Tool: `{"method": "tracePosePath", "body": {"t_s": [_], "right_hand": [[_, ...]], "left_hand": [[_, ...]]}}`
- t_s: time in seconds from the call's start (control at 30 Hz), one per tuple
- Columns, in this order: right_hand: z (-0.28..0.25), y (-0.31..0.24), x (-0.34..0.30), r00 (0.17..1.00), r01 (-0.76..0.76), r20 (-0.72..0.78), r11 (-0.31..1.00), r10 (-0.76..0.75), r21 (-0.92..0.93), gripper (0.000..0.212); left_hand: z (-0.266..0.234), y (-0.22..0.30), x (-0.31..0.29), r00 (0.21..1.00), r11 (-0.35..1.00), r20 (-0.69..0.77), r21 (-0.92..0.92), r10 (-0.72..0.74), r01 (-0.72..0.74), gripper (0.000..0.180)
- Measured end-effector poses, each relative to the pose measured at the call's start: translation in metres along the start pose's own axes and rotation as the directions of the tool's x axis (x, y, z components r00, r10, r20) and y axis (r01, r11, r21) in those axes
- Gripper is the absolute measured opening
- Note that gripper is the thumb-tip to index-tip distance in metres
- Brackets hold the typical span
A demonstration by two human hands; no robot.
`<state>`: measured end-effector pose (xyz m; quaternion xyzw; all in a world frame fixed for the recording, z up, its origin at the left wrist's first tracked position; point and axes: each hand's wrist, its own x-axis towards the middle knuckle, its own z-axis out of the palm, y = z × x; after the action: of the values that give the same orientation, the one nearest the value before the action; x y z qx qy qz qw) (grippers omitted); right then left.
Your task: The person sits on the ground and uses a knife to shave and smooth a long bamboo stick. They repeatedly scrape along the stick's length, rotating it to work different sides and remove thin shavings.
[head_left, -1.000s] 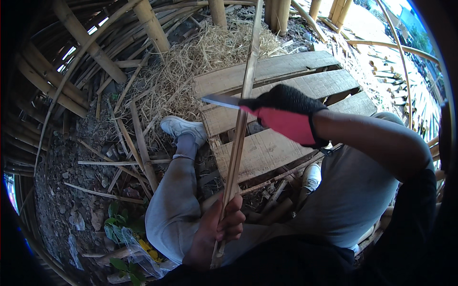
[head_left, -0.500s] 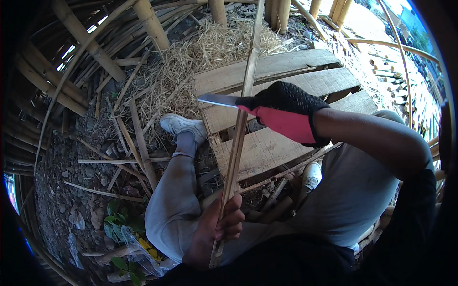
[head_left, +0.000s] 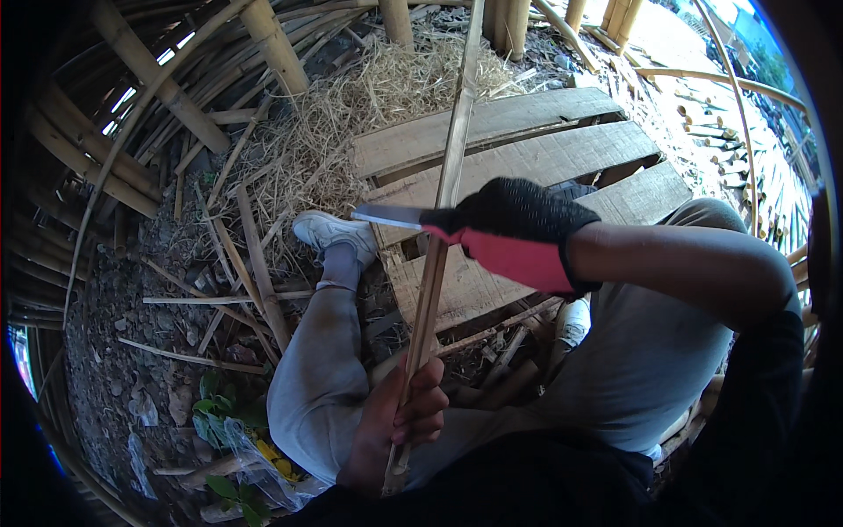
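Note:
A long split bamboo strip [head_left: 450, 167] slants up from my lap, past the wooden slatted platform. Around its lower end my bare left hand [head_left: 406, 415] is wrapped, fingers curled over the strip. My right hand [head_left: 522, 230], in a black and pink glove, grips a knife; the handle is hidden in the fist. The knife blade [head_left: 386, 215] points left and crosses the strip at about its middle. Glove and blade are against the strip, as far as this view shows.
The slatted wooden platform [head_left: 518, 171] stands between my legs. Dry shavings [head_left: 351, 105] are heaped beyond it. Loose bamboo pieces [head_left: 255, 255] lie to the left, and bamboo poles [head_left: 272, 44] rise behind. A plastic bag [head_left: 255, 457] and green leaves are at lower left.
My right hand has slid the knife down along the strip, toward my left hand. The left hand keeps its hold at nearly the same place.

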<state>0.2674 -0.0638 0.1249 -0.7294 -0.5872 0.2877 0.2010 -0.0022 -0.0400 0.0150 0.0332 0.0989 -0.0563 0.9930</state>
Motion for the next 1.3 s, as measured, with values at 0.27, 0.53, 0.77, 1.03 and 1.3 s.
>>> {"method": "tracePosePath", "body": {"t_s": [0.27,0.53,0.77,1.03,1.3], "right_hand": [[-0.009,-0.034,-0.018,0.918,0.146,-0.383,0.985,-0.102,0.088,0.024],[0.000,0.005,-0.007,0.759,0.545,-0.102,0.713,-0.643,-0.441,0.034],[-0.029,-0.004,0.003,0.650,0.492,-0.163,0.575,-0.742,-0.654,0.030],[-0.066,0.004,0.011,0.466,0.375,-0.259,0.454,-0.846,-0.808,0.033],[-0.078,0.002,0.007,0.672,-0.005,-0.655,0.882,-0.346,-0.472,0.025]], "left_hand": [[0.013,-0.001,-0.013,0.996,0.990,-0.031,0.119,0.081,-0.077,0.041],[0.010,0.000,0.001,0.999,0.985,-0.020,0.169,0.031,-0.027,0.042],[0.009,-0.006,0.003,0.991,0.977,0.098,0.186,0.086,-0.103,0.044],[0.012,-0.007,0.005,0.991,0.741,0.018,0.662,0.133,-0.112,0.051],[0.010,-0.004,0.013,0.964,0.844,-0.161,0.528,0.214,-0.099,0.052]]}}
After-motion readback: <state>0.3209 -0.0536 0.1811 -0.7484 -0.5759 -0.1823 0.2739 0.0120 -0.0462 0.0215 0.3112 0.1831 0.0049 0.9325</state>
